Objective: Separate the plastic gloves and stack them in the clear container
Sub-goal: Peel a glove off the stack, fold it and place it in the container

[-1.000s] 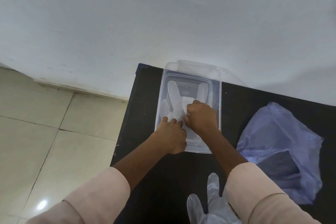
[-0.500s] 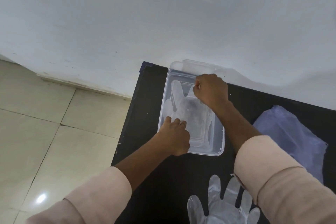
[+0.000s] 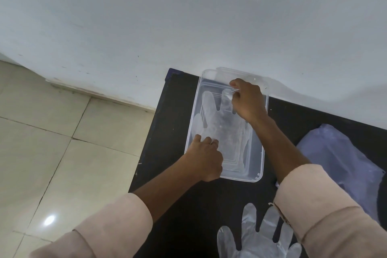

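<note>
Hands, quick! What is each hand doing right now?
Left hand: fingers curled, pressing the glove down inside the clear container.
Right hand: fingers closed, pinching the glove's fingertip end at the far side of the container.

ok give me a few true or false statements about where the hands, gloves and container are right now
1. A thin clear plastic glove lies flat inside the clear rectangular plastic container. True.
2. The right hand is at the container's near end. False: it is at the far end, by the glove's fingertips.
3. The left hand presses the glove near its cuff. True.
4. Another clear glove lies on the black table outside the container. True.
5. The bluish plastic bag lies left of the container. False: right.
</note>
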The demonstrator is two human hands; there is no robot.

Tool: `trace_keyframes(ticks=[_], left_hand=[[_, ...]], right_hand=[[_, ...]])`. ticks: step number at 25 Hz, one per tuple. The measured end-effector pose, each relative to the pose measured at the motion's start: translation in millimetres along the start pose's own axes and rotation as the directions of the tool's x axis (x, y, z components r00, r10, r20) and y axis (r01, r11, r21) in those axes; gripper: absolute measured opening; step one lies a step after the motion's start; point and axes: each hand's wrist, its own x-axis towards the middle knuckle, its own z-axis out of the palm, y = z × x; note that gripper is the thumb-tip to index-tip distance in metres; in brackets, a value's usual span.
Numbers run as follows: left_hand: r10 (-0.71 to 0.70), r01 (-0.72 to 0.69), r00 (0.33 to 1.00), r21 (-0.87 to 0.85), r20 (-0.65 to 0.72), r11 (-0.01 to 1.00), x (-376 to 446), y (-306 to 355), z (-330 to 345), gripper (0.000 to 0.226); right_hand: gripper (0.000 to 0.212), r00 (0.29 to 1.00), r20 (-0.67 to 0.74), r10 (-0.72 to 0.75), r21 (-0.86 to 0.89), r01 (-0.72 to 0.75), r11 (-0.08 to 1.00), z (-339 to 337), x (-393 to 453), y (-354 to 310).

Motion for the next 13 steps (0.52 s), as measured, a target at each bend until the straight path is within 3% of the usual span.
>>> trace_keyframes(ticks=[6,9,11,13], left_hand=[[0.032,-0.036,0.992,-0.033,-0.12,0.999,-5,-3,-3,0.046],[0.034,-0.118,0.959,-0.289,-0.281,0.95,-8,-6,-9,0.044],[-0.067,-0.189,0.925,-0.605,-0.375,0.774,-10,-5,-12,0.035],[-0.192,-0.252,0.893,-0.804,-0.408,0.538,-12,-1,-17,0.024]], right_hand=[[0.023,0.975,-0.207,0.08,0.288,-0.018,0.958,-35,-60,12],[0.017,0.966,-0.231,0.115,0.396,-0.015,0.918,-52,-102,21],[0.016,0.973,-0.158,0.167,0.516,-0.063,0.854,-56,-129,28],[0.014,0.973,-0.053,0.224,0.601,-0.149,0.786,-56,-150,34]])
